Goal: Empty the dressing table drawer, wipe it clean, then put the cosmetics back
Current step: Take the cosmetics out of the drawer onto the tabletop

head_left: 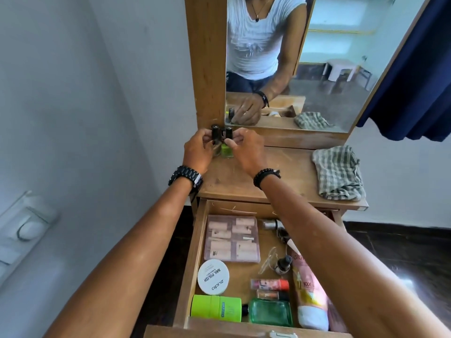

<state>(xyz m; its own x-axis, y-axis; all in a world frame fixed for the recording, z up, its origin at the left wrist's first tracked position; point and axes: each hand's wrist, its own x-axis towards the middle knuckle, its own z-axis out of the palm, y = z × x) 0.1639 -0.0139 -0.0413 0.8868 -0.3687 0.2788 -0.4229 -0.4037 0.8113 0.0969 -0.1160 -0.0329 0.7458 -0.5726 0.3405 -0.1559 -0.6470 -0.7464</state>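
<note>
From the head view we read "zudio NAIL POLISH" on the round white tin (213, 276) in the open drawer (195, 252), and "10X" on the pink tube (308, 286) by its right wall. At the table's (280, 172) back left corner, our left hand (199, 150) pinches a black-capped bottle (215, 134), and our right hand (249, 148) pinches the green nail polish bottle (227, 145). A checked cloth (338, 173) lies at the right edge.

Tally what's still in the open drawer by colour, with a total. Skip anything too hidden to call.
Green: 2, the green canister and green bottle
Pink: 2, the pink palette and pink tube
White: 1, the white round tin
Red-orange: 2, the two small tubes
Dark: 1, the small dropper bottle
Total: 8
</note>
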